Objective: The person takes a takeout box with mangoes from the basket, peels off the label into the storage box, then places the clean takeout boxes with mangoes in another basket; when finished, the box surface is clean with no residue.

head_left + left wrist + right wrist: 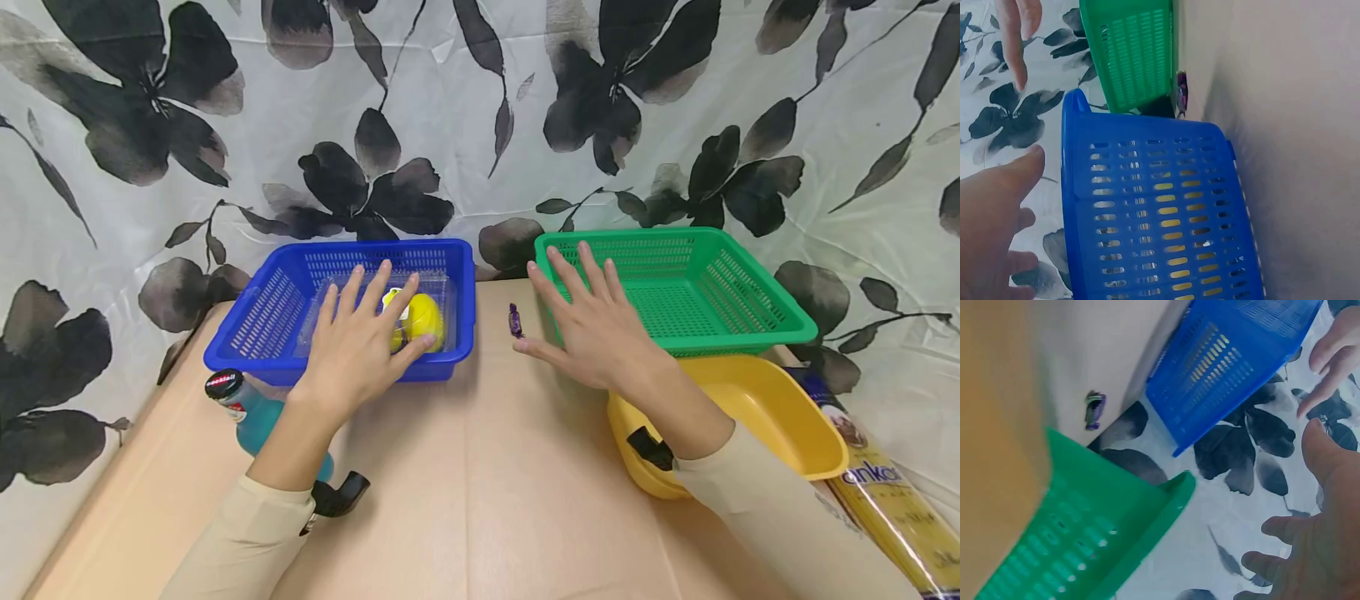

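My left hand (360,346) is held over the front of a blue basket (258,312), fingers spread and straight, gripping nothing. Inside that basket a yellow item (426,321) with a white label shows beside my fingers, along with a clear plastic box (450,308); my hand hides part of both. On the other side, my right hand (592,329) is spread out at the left edge of a green basket (750,292), also holding nothing. A small purple wrapped candy (514,321) lies on the table between the baskets, close to my right thumb.
Behind my left forearm stands a blue-green bottle (258,417) with a black cap. A yellow basin (787,408) sits in front of the green basket, partly under my right forearm. Beside it lies a long yellow packet (892,500). Floral cloth (480,125) hangs behind the table (480,500).
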Tool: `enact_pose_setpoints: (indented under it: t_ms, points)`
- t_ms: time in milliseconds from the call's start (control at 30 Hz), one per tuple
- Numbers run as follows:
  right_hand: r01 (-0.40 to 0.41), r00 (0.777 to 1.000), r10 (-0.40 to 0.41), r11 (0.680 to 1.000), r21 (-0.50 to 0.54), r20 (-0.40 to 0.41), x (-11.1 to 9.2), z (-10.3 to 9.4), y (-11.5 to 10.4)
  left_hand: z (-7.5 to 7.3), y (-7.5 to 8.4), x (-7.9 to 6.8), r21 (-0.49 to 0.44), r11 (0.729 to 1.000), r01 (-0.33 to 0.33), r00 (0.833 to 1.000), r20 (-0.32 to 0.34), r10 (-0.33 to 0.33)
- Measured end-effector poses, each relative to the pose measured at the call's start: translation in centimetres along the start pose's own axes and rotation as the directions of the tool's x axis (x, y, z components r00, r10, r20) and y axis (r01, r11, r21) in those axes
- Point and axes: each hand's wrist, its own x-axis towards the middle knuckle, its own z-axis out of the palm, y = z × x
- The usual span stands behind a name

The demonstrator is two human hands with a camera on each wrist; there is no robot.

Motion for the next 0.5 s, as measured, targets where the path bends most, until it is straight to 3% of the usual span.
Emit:
enact_pose_setpoints:
  t_ms: [133, 500]
  points:
    - [0.023, 1.0, -0.023, 1.0, 0.02, 0.016, 0.5, -0.4, -0.9, 0.0, -0.2, -0.1, 0.007, 0.999, 0.048, 0.999, -0.009, -0.047]
    - [0.091, 0.995, -0.094, 0.99, 0.107, 0.022, 2.1, -0.1, -3.6, 0.2, 0.0, 0.5, -0.078, 0.99, 0.114, 0.993, -0.023, -0.116]
